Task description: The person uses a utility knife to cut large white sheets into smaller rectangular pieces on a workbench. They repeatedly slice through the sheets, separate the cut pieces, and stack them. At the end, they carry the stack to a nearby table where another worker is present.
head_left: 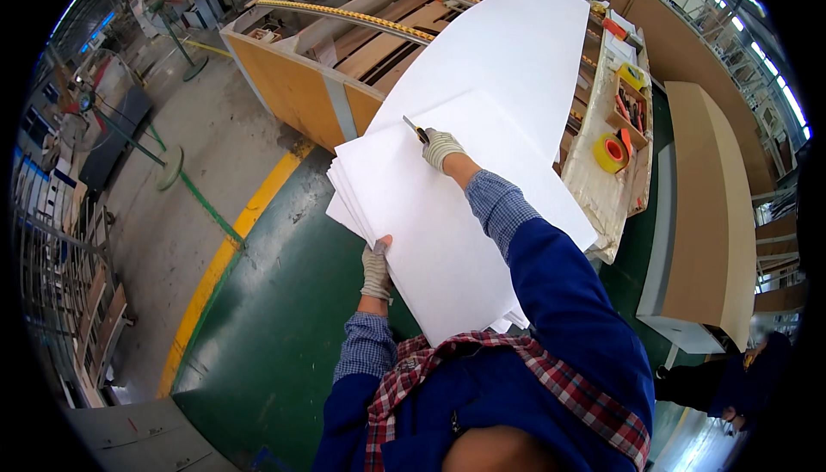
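A stack of white sheets (439,248) lies in front of me, its layers fanned out along the left edge. My left hand (376,272), in a pale knitted glove with bare fingertips, grips that stack at its left edge. Above the top sheet, my gloved right hand (440,148) is closed round a utility knife (415,129), its blade pointing up and to the left. Beyond the stack, a long white sheet (508,50) with a curved outline stretches away over a roller-topped workbench (297,85).
On a side shelf (594,188) at the right are tape rolls (610,153) and a wooden box of hand tools (630,109). Brown-faced panels (707,214) stand further right, with another person (748,377) near them. A yellow floor line (228,257) and fan stands (169,166) are on the left.
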